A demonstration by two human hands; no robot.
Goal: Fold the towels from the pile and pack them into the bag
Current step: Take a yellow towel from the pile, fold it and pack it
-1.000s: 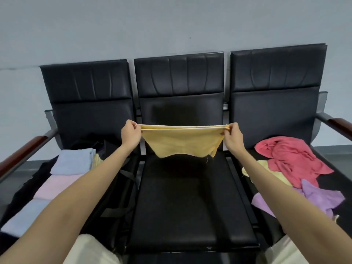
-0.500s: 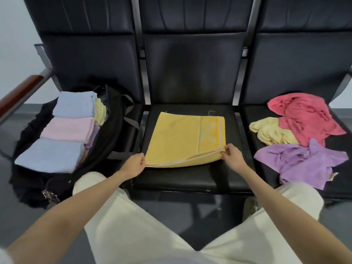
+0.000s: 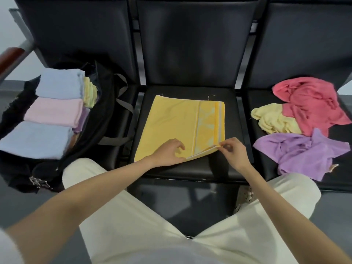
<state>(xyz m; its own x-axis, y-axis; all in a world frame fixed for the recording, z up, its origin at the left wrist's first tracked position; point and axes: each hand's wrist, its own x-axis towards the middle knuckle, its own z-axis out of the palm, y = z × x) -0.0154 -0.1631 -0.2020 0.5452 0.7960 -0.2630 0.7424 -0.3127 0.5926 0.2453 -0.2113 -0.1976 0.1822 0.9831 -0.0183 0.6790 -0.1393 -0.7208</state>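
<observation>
No brand, label or writing is showing legibly on anything here. The yellow towel (image 3: 177,126) is lying folded flat on the middle seat (image 3: 234,166). The right hand (image 3: 233,151) is pinching the towel's near right corner between thumb and fingers (image 3: 222,147), lifting it slightly. The left hand (image 3: 167,152) is resting on the towel's near edge, its fingers loosely curved and grasping nothing. The black bag (image 3: 102,111) is sitting on the left seat, holding folded blue and pink towels (image 3: 55,109). Unfolded red, pale yellow and purple towels (image 3: 304,130) are lying heaped on the right seat.
</observation>
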